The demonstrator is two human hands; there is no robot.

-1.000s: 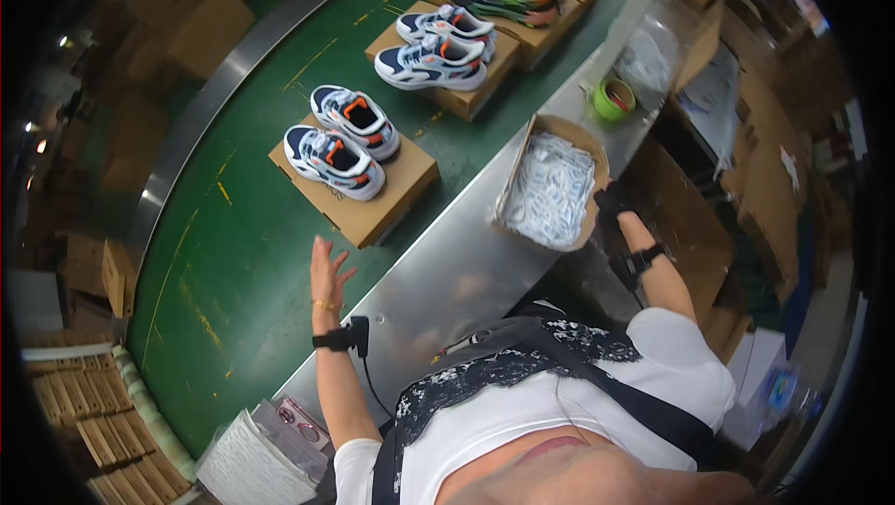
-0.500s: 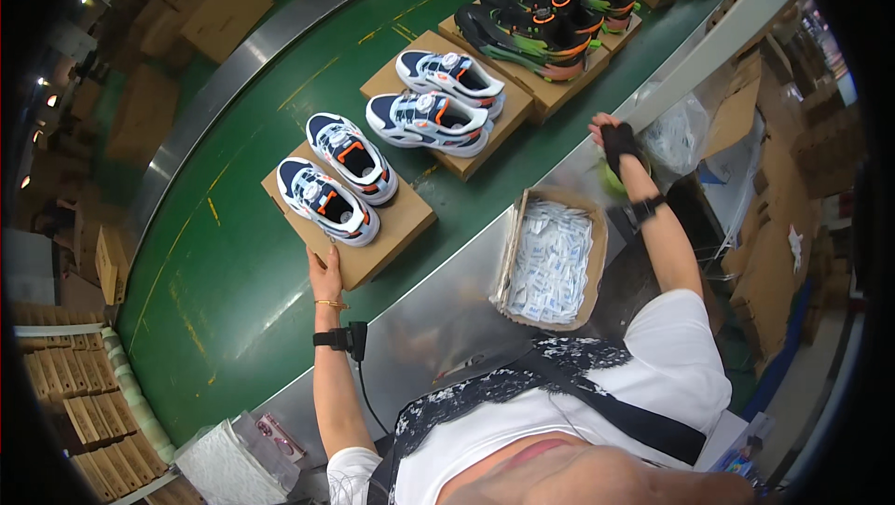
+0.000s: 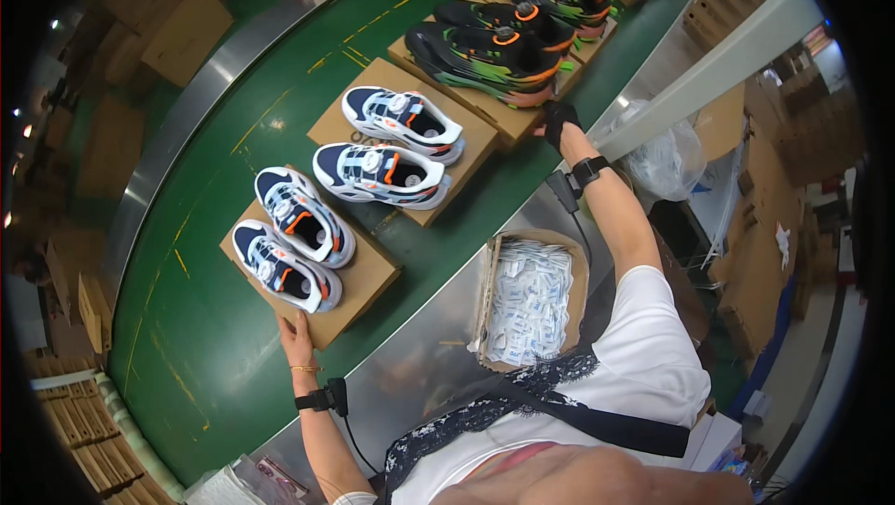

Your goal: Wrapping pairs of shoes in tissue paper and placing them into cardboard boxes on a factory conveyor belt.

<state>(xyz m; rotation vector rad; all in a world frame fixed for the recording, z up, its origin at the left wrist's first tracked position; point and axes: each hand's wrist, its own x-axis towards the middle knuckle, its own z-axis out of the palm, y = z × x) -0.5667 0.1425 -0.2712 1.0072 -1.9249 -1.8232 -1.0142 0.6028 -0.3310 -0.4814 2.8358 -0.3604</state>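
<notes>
My left hand (image 3: pixel 296 339) touches the near corner of a brown shoebox (image 3: pixel 359 304), its fingers apart along the cardboard. On that box sits a pair of white and navy sneakers (image 3: pixel 289 267) with orange trim and a round dial. A second shoebox (image 3: pixel 471 174) beside it carries a matching pair (image 3: pixel 382 174). My right hand (image 3: pixel 561 124), in a black fingerless glove, is at the near corner of a third shoebox (image 3: pixel 511 121); its fingers are mostly hidden. Black sneakers (image 3: pixel 485 59) with green and orange soles stand on this box.
The boxes lie on a green conveyor belt (image 3: pixel 214 356) with a metal rim. An open carton (image 3: pixel 485 304) of small white packets (image 3: pixel 530 304) stands on the metal ledge before me. A white post (image 3: pixel 709 67) rises at the right, near a clear plastic bag (image 3: pixel 667 155).
My right hand has moved left, from beside the plastic bag to the black sneakers' box. The boxes and my left hand sit lower and further left in view.
</notes>
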